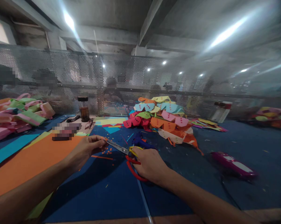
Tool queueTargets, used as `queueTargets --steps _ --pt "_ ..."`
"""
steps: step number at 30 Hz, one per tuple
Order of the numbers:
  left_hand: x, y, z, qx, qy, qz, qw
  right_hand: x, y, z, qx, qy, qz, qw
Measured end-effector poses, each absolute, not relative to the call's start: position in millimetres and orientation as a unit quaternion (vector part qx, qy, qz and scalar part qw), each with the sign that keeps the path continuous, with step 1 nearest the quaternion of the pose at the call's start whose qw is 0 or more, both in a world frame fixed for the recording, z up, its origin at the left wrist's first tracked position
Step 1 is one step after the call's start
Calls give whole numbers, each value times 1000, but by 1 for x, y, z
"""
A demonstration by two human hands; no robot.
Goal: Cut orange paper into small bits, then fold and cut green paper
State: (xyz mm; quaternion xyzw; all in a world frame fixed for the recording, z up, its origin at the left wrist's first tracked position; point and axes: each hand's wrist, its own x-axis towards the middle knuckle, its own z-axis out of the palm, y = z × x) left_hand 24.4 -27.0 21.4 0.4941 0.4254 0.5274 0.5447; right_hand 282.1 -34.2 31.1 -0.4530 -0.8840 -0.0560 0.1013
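My right hand (153,165) is wrapped round the red and yellow handles of a pair of scissors (118,147), whose blades point left. At the blade tips, the fingers of my left hand (90,148) pinch a small orange piece of paper (105,139), mostly covered by the fingertips. Small orange paper scraps (109,151) and a thin orange strip (102,157) lie on the blue tabletop (96,193) below the blades. A dark blue tool (142,141), partly hidden, lies just beyond my right hand.
Folded paper shapes (166,116) in many colours are heaped ahead. Large orange sheets (42,155) lie at left, near pink and green paper pieces (25,113). A dark-lidded jar (84,109) stands behind. At right lies a purple device (233,165). A perforated metal screen (126,74) borders the back.
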Motion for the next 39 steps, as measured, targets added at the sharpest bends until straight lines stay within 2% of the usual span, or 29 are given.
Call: queueTargets --steps 39 --pt "26 -29 25 484 440 530 540 286 -29 25 -443 -886 -87 102"
